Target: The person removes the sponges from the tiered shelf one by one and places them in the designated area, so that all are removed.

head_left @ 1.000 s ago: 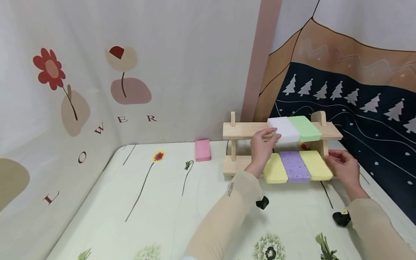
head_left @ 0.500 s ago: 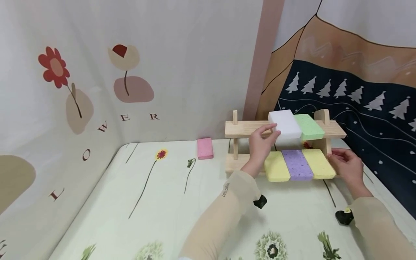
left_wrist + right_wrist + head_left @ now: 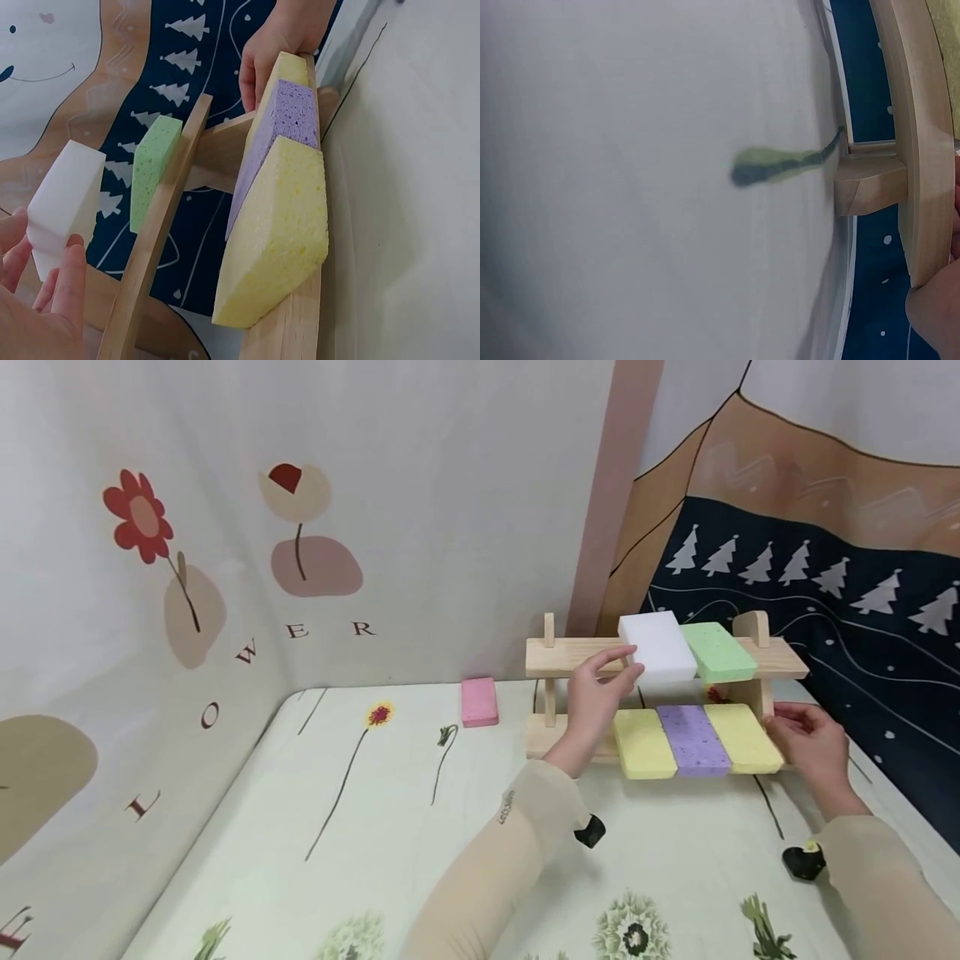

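My left hand (image 3: 596, 697) pinches a white sponge (image 3: 658, 645) by its left edge. In the left wrist view the white sponge (image 3: 67, 199) is raised off the upper shelf, apart from the green sponge (image 3: 718, 650) lying there. The two-tier wooden rack (image 3: 577, 653) also bears a yellow sponge (image 3: 645, 743), a purple sponge (image 3: 693, 739) and another yellow sponge (image 3: 742, 739) side by side on its lower shelf. At the rack's right end, my right hand (image 3: 813, 747) grips the wood; its fingers are partly hidden in the right wrist view.
A pink sponge (image 3: 478, 702) lies on the flower-print cloth (image 3: 405, 827), left of the rack. Printed fabric hangs close behind the rack, with a dark tree-patterned part (image 3: 885, 668) at its right.
My left hand has lifted the white sponge off the upper shelf and a little away from the green one. The right hand stays at the rack's end. The head view has shifted slightly.
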`<state>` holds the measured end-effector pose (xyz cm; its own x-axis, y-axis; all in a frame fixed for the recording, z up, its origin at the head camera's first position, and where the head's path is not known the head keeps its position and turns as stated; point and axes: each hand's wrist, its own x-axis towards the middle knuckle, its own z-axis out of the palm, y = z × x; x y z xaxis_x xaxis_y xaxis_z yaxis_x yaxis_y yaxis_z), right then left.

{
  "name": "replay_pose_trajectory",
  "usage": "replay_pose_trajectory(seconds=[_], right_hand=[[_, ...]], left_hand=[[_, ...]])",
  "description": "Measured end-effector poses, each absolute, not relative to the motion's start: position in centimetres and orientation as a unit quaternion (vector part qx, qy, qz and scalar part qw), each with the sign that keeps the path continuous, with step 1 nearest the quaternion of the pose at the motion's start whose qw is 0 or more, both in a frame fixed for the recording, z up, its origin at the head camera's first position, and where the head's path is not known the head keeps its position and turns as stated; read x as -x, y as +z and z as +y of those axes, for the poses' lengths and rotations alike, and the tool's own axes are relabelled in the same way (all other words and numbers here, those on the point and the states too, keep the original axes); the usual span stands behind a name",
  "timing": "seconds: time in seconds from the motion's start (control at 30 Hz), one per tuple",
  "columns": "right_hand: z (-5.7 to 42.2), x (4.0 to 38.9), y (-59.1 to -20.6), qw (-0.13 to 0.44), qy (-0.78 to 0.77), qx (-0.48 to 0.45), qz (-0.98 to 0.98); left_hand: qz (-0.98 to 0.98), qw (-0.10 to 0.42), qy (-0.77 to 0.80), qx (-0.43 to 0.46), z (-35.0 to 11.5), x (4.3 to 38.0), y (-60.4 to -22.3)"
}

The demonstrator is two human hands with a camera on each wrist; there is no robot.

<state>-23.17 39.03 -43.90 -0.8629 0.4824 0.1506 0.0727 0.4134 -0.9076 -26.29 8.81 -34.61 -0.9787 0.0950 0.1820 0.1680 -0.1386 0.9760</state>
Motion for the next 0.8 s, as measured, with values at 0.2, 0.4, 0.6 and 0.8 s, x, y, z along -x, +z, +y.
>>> replay_pose_trajectory(seconds=[0.2, 0.4, 0.6, 0.8], right_hand=[[39.0, 23.0, -43.8, 0.202, 0.516, 0.164, -0.816], [39.1, 23.1, -44.0, 0.190, 0.520, 0.169, -0.815], [39.1, 23.1, -43.9, 0.184, 0.517, 0.176, -0.817], [39.0, 23.2, -43.8, 0.180, 0.509, 0.178, -0.823]], left_hand=[[-0.662, 0.024, -0.742, 0.102, 7.9, 26.1, -34.7], [-0.674, 0.024, -0.731, 0.106, 7.0, 25.8, -35.1], [-0.673, 0.023, -0.731, 0.112, 6.3, 25.8, -35.6], [-0.668, 0.018, -0.734, 0.122, 5.4, 25.4, -35.7]])
